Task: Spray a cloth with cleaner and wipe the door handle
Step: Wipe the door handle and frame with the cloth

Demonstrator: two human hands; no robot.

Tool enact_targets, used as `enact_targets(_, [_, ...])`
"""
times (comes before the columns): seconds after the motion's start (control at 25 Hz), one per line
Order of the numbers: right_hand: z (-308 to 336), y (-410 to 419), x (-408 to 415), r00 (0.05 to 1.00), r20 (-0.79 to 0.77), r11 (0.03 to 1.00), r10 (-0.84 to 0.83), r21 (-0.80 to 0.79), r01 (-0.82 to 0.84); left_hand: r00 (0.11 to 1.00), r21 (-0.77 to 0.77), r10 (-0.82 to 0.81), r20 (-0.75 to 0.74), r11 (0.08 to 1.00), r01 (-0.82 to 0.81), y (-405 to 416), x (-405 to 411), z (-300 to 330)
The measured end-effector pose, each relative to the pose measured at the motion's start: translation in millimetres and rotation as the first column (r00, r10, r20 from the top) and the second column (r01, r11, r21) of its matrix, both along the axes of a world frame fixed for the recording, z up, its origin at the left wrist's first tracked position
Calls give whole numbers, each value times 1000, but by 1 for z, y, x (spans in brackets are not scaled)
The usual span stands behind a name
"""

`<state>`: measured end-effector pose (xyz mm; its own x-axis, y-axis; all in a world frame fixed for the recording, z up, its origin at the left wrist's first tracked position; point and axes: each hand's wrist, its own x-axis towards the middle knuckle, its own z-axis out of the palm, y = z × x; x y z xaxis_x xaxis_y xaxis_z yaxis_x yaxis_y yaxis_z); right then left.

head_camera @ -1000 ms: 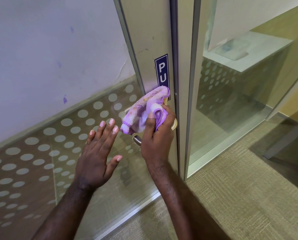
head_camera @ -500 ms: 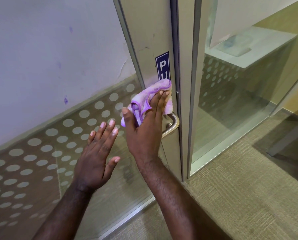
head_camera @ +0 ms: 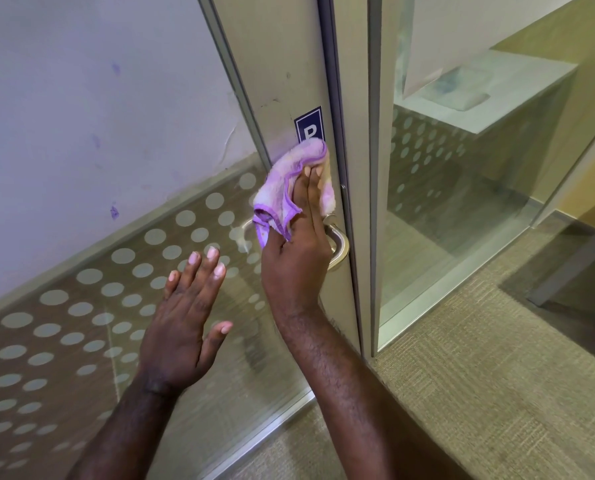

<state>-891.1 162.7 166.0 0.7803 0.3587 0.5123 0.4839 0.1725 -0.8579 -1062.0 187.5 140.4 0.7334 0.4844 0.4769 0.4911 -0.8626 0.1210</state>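
The cloth (head_camera: 291,188) is pressed under my right hand (head_camera: 298,258), fingers nearly straight, above the door handle (head_camera: 337,242), while my left hand (head_camera: 182,327) hovers spread, holding nothing.

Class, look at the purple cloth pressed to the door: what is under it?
The cloth, held by the right hand, covers the lower part of the blue sign and the handle's upper end. Only the top letter and lower bend show.

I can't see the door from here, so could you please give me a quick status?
Right hand pressing purple cloth above door handle. Left hand open, empty. Nothing in the way.
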Motion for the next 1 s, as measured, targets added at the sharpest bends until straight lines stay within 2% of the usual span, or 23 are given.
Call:
enact_targets(0.12, [5, 2, 0, 998, 54, 998, -35, -44, 38, 1000, -1, -2, 6, 1000, 2, 0, 0, -1])
enact_targets(0.24, [-2, -6, -4, 997, 74, 980, -2, -200, 16, 1000, -4, -1, 2, 1000, 1, 1, -1, -1])
enact_targets(0.28, [-6, -9, -4, 999, 35, 965, 28, -263, -18, 1000, -6, -2, 1, 1000, 2, 1, -1, -1])
enact_targets(0.36, [-11, -13, -5, 988, -137, 937, 74, -329, -116, 1000, -10, -5, 4, 1000, 5, 1, -1, -2])
enact_targets(0.52, [-9, -12, -12, 889, -457, 976, 39, -175, -133, 1000, -19, -1, 1, 1000, 1, 1, -2, -2])
enact_targets(0.68, [1, -1, -21, 787, -613, 994, 66, -31, -107, 1000, -30, -6, 3, 1000, 6, 1, -2, 0])
enact_targets(0.84, [1, 10, -25, 770, -625, 989, 129, 26, -144, 1000, -22, -16, 1, 1000, 16, 1, -5, 0])
enact_targets(1.0, [4, 9, -27, 853, -488, 978, 186, 6, -210, 1000, -24, -13, -4, 1000, 13, 1, -9, -1])
